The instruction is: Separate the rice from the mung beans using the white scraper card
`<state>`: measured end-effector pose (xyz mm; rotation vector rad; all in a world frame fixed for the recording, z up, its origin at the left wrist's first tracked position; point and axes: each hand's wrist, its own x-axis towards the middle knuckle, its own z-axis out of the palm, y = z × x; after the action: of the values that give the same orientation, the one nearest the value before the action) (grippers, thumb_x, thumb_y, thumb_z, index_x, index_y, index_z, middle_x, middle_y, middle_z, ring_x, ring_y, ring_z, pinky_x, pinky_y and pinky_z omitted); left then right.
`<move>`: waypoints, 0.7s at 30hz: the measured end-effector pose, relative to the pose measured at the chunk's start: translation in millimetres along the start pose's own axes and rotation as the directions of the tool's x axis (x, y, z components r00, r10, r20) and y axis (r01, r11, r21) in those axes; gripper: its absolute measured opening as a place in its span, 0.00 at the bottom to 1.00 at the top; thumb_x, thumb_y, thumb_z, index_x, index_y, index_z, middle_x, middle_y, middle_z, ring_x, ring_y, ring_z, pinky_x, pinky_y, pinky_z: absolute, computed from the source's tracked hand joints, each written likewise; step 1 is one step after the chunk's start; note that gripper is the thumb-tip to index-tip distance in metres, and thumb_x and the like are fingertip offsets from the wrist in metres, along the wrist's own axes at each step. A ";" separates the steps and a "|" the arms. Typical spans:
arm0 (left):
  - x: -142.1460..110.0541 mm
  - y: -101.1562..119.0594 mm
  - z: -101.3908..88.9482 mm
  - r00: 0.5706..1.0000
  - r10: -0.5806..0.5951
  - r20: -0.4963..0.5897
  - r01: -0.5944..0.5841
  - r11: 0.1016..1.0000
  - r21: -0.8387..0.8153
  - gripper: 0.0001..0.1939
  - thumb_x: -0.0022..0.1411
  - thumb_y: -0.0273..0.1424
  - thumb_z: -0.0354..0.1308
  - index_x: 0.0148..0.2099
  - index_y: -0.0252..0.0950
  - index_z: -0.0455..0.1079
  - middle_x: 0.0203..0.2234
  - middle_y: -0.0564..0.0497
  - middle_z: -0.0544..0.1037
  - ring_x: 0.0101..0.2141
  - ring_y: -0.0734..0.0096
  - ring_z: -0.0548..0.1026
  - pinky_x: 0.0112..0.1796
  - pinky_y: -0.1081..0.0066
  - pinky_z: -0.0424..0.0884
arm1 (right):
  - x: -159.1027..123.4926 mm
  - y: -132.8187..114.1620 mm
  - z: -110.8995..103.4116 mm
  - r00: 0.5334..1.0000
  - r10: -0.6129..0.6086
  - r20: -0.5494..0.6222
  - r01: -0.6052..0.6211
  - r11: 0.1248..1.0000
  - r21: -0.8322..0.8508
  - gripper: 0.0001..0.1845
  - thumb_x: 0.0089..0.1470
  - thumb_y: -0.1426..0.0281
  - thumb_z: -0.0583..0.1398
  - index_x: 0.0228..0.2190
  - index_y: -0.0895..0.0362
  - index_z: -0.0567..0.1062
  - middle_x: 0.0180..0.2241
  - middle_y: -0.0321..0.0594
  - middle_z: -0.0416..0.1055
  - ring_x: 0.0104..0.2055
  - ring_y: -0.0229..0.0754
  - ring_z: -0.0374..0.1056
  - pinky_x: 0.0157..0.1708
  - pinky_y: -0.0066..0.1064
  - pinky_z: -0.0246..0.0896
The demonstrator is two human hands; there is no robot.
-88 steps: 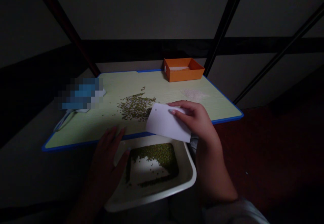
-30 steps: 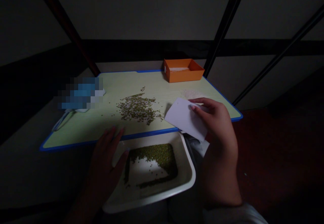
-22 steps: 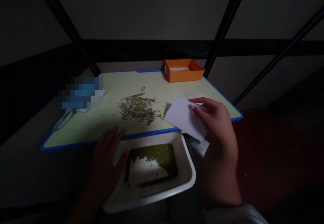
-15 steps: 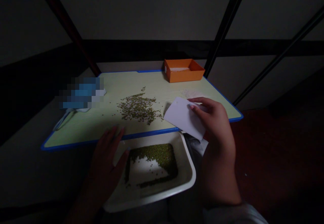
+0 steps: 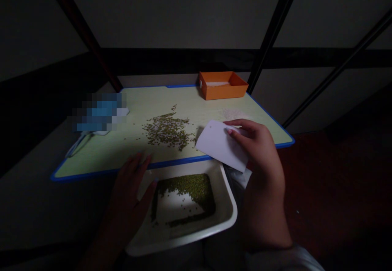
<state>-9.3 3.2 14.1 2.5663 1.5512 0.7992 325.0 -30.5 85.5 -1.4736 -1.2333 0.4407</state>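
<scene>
White card edged back toward the scattered green grains

The white card (image 5: 221, 145) is gripped in the right hand (image 5: 259, 148), its thumb on the upper face and its fingers along the far side. Over the last half second it has slid slightly leftward, after swinging out to the right earlier, so its free left end now sits a little closer to the scattered green grains (image 5: 168, 130). That seems to gain only position: the grains lie spread much as they did a second ago.

They rest on the counter (image 5: 107, 156), ahead of the left hand (image 5: 131, 193) and left of the card. That hand has its fingers apart over the left side of the white tub (image 5: 233, 207); it is too dark to tell whether it holds the rim. Between the hands, the tub bears more green grains (image 5: 200, 187), apparently unchanged.

Beyond the right hand lie pale grains (image 5: 232, 114), then an orange box (image 5: 225, 92). Ahead and left of the left hand is a blurred blue item (image 5: 102, 111).
</scene>
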 end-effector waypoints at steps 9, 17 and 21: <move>-2.3 -1.4 -0.1 1.000 -0.008 -0.002 0.008 1.000 0.000 0.27 0.69 0.49 0.42 0.68 0.65 0.41 0.67 0.57 0.56 0.68 0.55 0.58 0.64 0.30 0.68 | 1.7 2.0 2.2 1.000 -0.012 -0.021 0.011 1.000 -0.025 0.11 0.54 0.68 0.65 0.39 0.55 0.84 0.42 0.44 0.84 0.43 0.48 0.77 0.46 0.42 0.68; -1.4 -0.2 0.8 1.000 -0.015 -0.013 0.015 1.000 -0.009 0.27 0.69 0.50 0.42 0.67 0.67 0.41 0.67 0.58 0.56 0.67 0.55 0.59 0.64 0.29 0.68 | -0.5 0.2 1.8 1.000 0.010 0.010 -0.010 1.000 -0.005 0.11 0.53 0.67 0.65 0.39 0.55 0.84 0.42 0.44 0.84 0.42 0.48 0.77 0.45 0.42 0.68; -0.8 0.9 -0.7 1.000 -0.011 -0.007 0.011 1.000 -0.005 0.27 0.68 0.50 0.42 0.67 0.67 0.42 0.67 0.58 0.57 0.68 0.54 0.59 0.63 0.28 0.69 | 0.8 0.5 3.4 1.000 0.013 0.001 -0.013 1.000 -0.021 0.12 0.53 0.67 0.64 0.39 0.55 0.84 0.42 0.44 0.84 0.43 0.48 0.77 0.45 0.42 0.68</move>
<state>-9.2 2.0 14.7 2.5521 1.5614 0.8115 322.8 -28.1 84.2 -1.5007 -1.2329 0.4383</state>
